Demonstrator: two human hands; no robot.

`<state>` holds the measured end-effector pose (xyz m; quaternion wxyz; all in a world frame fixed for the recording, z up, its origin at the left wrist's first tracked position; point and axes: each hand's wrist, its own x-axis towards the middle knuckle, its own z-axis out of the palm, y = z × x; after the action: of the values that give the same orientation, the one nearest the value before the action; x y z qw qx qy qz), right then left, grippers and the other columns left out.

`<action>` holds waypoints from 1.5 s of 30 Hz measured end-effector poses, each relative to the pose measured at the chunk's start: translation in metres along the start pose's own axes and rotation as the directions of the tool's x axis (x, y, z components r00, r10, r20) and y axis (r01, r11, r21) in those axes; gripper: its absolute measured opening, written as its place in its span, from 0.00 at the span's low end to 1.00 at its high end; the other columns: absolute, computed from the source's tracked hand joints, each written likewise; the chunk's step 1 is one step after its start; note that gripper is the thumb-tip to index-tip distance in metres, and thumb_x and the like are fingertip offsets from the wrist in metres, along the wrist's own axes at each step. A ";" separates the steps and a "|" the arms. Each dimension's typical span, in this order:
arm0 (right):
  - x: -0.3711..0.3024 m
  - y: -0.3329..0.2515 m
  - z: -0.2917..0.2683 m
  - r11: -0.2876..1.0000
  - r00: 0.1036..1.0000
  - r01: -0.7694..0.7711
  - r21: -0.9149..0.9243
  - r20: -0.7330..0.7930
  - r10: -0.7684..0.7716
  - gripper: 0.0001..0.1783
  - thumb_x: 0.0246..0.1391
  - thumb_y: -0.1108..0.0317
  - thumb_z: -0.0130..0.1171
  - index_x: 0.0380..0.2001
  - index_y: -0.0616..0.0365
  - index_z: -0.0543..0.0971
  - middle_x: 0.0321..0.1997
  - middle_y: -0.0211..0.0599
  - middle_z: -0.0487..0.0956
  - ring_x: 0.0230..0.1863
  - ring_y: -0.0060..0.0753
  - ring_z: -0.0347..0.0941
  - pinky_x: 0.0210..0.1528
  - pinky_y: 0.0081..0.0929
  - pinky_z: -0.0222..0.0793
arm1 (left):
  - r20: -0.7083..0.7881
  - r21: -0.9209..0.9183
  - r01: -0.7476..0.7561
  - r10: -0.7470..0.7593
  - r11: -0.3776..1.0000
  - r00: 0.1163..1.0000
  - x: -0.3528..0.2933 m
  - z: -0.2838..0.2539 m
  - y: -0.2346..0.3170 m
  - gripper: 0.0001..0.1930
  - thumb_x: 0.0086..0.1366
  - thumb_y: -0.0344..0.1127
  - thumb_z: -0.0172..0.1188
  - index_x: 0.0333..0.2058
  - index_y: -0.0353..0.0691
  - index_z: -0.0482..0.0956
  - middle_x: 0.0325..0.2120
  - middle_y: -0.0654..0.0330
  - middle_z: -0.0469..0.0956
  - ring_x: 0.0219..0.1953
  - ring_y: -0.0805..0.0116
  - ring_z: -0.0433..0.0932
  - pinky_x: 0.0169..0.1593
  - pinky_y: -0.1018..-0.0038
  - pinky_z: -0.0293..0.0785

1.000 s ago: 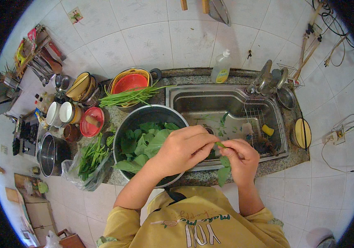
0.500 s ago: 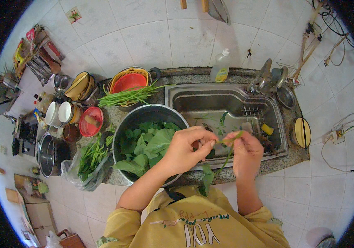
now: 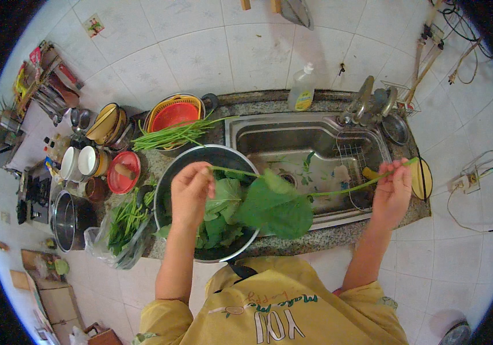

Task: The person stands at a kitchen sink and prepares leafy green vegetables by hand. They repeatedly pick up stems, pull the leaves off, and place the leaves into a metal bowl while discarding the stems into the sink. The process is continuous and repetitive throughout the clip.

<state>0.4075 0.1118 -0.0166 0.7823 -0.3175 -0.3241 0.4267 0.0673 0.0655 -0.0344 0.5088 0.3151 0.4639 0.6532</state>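
Observation:
A green stem with broad leaves is stretched between my hands. My left hand is closed in a pinch on its left end, above the big metal pot. Out past the sink's right side, my right hand grips the other end, and the stem's tip pokes beyond the fingers. The leaves hang between the hands, over the pot's right rim, hiding part of it. More loose leaves lie inside the pot.
A steel sink holds leaf scraps and a wire rack. Trimmed green stems lie across a red basket. A plastic bag of greens, a red plate and bowls stand left. A soap bottle is behind the sink.
My hands were close together over the sink, holding a stem. They have moved far apart, left hand over the pot and right hand rightward, with the leafy stem now drawn out between them.

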 end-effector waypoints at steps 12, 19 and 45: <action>0.019 -0.009 -0.035 0.970 0.998 -0.014 0.241 -0.054 0.028 0.13 0.54 0.72 0.48 0.44 0.63 0.67 0.36 0.35 0.71 0.37 0.26 0.68 0.52 0.31 0.63 | 0.081 0.409 -0.054 0.023 0.911 0.996 0.034 0.008 -0.014 0.08 0.56 0.29 0.55 0.33 0.33 0.76 0.23 0.62 0.75 0.23 0.77 0.72 0.28 0.82 0.69; -0.005 0.010 0.018 0.902 0.972 -0.226 0.368 0.148 0.184 0.14 0.51 0.73 0.51 0.42 0.64 0.69 0.35 0.36 0.72 0.38 0.28 0.70 0.52 0.33 0.64 | 0.519 0.437 -0.295 0.030 0.850 0.854 0.043 0.094 -0.019 0.06 0.54 0.29 0.57 0.30 0.34 0.77 0.23 0.62 0.76 0.24 0.76 0.73 0.29 0.80 0.70; 0.019 0.029 0.059 0.748 0.948 -0.316 0.584 0.232 0.220 0.12 0.54 0.75 0.47 0.42 0.66 0.67 0.34 0.37 0.71 0.40 0.28 0.69 0.58 0.31 0.58 | 0.795 0.324 -0.172 -0.170 0.930 0.582 -0.029 0.091 -0.062 0.17 0.58 0.36 0.54 0.46 0.37 0.69 0.46 0.54 0.69 0.50 0.63 0.66 0.54 0.69 0.59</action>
<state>0.3564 0.1543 0.0001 0.7467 -0.0567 -0.1759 0.6389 0.1789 0.0667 -0.0565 0.5953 0.6679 0.2926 0.3376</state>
